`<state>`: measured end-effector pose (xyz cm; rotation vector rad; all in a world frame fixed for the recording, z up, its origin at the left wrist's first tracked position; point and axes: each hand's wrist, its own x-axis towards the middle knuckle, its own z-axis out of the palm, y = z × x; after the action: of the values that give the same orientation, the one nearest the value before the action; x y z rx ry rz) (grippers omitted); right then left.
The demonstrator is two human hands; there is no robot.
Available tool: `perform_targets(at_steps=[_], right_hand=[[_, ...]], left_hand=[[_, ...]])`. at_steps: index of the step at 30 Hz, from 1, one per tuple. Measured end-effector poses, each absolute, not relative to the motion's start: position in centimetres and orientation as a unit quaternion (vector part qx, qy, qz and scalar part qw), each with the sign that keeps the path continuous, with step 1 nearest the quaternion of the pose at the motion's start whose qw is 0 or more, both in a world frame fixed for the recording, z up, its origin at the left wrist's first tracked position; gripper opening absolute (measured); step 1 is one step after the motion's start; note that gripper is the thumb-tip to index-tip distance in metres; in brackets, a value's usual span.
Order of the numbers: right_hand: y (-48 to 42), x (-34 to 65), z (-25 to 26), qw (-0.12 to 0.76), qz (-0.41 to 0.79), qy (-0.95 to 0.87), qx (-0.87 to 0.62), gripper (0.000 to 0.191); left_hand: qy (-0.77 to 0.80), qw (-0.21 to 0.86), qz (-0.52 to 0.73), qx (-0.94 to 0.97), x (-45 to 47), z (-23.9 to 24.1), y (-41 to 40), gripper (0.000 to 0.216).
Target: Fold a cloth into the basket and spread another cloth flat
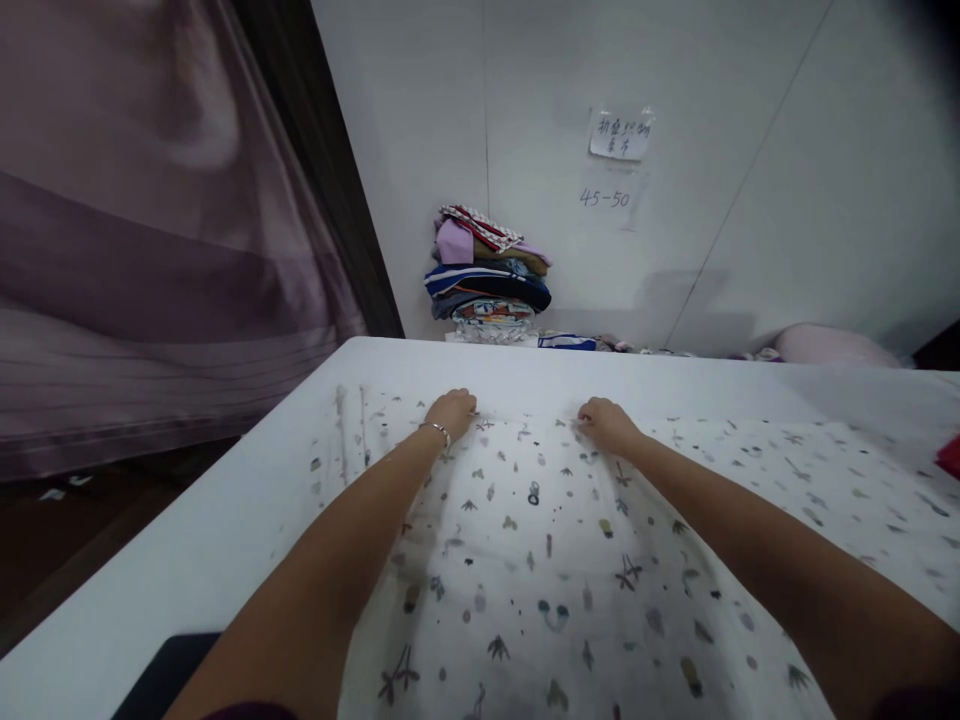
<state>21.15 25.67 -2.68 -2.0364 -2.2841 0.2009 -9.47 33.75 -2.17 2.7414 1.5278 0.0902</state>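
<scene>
A white cloth point(540, 560) printed with small dark plants and dots lies spread over a white table point(247, 500). Both my arms stretch forward over it. My left hand point(452, 411), with a thin bracelet at the wrist, is closed on the cloth's far edge. My right hand point(606, 422) is closed in the same way on that far edge, a little to the right. The cloth between my hands rises in soft folds.
A stack of folded clothes point(487, 275) stands against the white wall beyond the table. A paper note point(620, 134) with "45-50" written under it hangs on the wall. A purple curtain point(150, 250) hangs at left. A red item point(949, 455) shows at the right edge.
</scene>
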Motion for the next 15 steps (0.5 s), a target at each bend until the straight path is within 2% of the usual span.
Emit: perform_targets(at_steps=[8,15], right_hand=[[24.4,20.7,-2.7,0.07,0.021,-0.755,-0.652,0.011],[24.2,20.9,-3.1,0.084,0.034,-0.761,-0.643,0.016]], left_hand=[[0.508,0.007,0.045,0.86,-10.0,-2.4,32.5,0.013],[0.494,0.014,0.043,0.868,-9.9,-2.1,32.5,0.021]])
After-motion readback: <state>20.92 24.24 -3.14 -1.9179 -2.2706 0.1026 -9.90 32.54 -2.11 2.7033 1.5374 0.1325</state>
